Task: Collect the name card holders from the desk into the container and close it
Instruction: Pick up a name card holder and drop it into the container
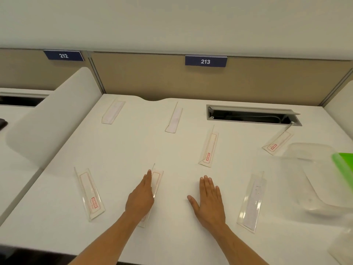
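Fingers of my left hand (140, 197) are extended and held together, edge-on against the near centre name card holder (157, 183), touching it but not gripping it. My right hand (208, 199) lies flat and spread on the white tabletop (133, 146), holding nothing, between that holder and the near right holder (251, 202). Near left holder (89, 194) lies just beside my left hand, apart from it. Middle holder (208, 149) lies beyond my right hand. Far left holder (113, 112) and far centre holder (174, 119) lie near the beige partition (152, 79). Far right holder (278, 142) lies between the open cable tray (252, 115) and the clear container (313, 178) at the right edge. Container is open; its green lid (343, 165) shows beside it, partly out of view.
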